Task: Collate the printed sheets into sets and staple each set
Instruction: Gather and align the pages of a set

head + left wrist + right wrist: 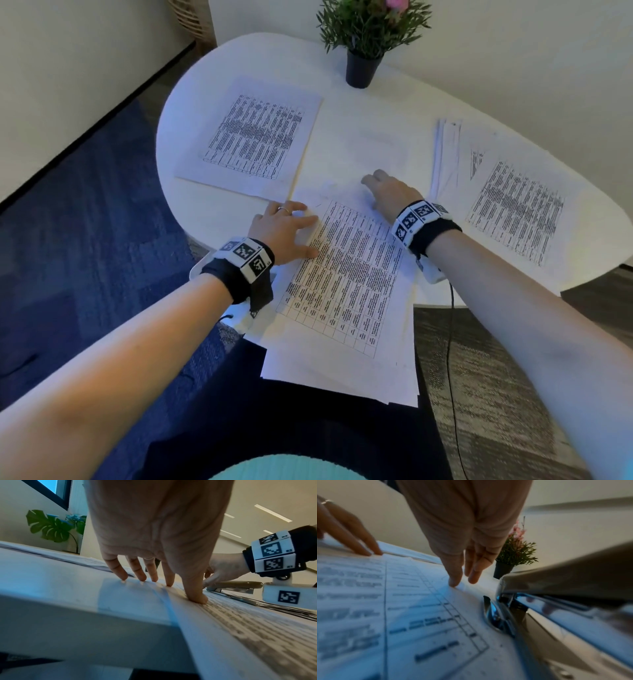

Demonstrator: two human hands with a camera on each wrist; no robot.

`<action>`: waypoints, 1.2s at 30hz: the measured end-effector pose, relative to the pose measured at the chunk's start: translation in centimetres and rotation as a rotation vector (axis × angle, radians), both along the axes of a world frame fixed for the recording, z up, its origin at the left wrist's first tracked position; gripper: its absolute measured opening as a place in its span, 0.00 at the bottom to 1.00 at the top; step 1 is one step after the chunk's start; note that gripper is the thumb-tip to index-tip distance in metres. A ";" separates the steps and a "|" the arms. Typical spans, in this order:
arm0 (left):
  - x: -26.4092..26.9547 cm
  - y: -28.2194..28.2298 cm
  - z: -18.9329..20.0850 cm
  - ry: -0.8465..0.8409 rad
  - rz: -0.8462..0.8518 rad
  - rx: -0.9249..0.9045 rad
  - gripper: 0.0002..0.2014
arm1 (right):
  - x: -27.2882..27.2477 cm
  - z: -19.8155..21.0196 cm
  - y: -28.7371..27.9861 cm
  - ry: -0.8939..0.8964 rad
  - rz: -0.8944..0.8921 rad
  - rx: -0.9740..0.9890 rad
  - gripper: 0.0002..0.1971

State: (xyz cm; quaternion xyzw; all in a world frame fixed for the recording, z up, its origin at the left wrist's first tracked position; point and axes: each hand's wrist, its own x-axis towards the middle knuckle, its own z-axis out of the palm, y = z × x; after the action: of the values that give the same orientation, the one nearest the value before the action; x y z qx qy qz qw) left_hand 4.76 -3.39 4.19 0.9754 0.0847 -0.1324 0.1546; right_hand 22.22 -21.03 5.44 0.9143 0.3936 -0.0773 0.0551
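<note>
Our left hand (281,228) presses straight fingers on the collated set (346,291), which overhangs the table's (205,212) near edge. Our right hand (387,190) lies flat at its far corner; the stapler (565,601) beside it seems untouched.

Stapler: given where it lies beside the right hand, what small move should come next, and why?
Probably the right hand takes up the stapler. Both hands lie flat on the near stack, the left hand pinning it, and the stapler lies unheld beside the right wrist.
</note>
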 end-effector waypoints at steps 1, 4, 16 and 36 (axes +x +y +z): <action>0.0 0.0 0.0 0.002 0.004 -0.001 0.36 | 0.2 0.0 0.1 0.008 0.005 0.017 0.16; 0.0 -0.1 -0.1 0.008 0.016 -0.003 0.37 | 0.4 0.1 0.9 0.014 0.046 -0.050 0.07; 0.0 -0.2 -0.3 0.026 0.032 -0.020 0.38 | -3.4 3.3 2.7 -0.064 0.009 -0.194 0.18; 10.2 -1.9 2.9 0.078 -0.129 -0.005 0.29 | -2.9 2.1 2.0 0.140 -0.376 0.129 0.09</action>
State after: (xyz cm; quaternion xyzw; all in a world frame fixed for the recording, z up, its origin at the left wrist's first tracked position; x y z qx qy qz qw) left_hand 15.00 -5.30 7.12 0.9725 0.0274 -0.1804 0.1447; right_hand 19.28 -19.05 7.58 0.9657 0.2230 -0.1242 -0.0466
